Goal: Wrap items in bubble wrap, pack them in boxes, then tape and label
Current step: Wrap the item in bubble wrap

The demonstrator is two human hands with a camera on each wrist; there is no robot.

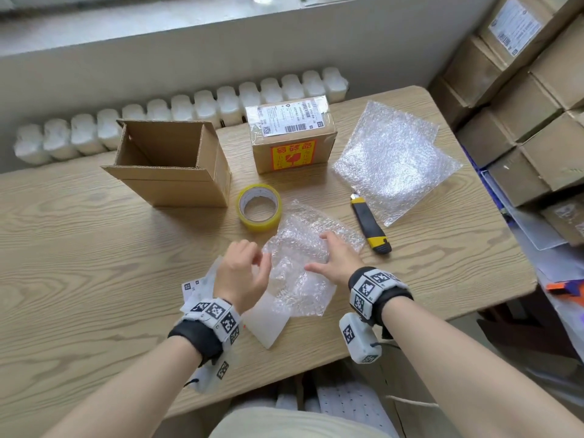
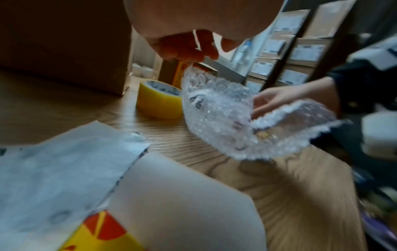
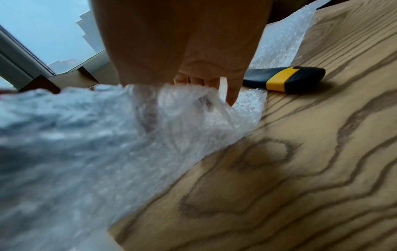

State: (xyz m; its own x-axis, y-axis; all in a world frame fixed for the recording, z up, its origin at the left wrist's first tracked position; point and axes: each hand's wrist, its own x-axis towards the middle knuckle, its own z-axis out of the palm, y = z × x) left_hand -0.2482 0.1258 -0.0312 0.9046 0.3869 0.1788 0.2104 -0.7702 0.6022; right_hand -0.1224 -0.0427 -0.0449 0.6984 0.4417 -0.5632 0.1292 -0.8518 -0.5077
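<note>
A crumpled sheet of bubble wrap (image 1: 300, 273) lies near the front of the wooden table (image 1: 94, 248). My left hand (image 1: 260, 259) pinches its left edge and lifts it, so the bubble wrap (image 2: 225, 118) curls upward under my fingertips (image 2: 193, 56). My right hand (image 1: 327, 257) rests on the sheet's right part with fingers spread, and its fingertips (image 3: 229, 96) press down into the bubble wrap (image 3: 86, 144). I cannot tell whether anything is inside the fold. An open cardboard box (image 1: 170, 162) stands at the back left.
A yellow tape roll (image 1: 259, 207) lies between the open box and the wrap. A black-yellow utility knife (image 1: 371, 226) lies right of my right hand. Spare bubble sheets (image 1: 395, 162), a sealed labelled box (image 1: 290, 134) and label sheets (image 1: 202, 286) also lie here. Cartons (image 1: 521, 90) are stacked right.
</note>
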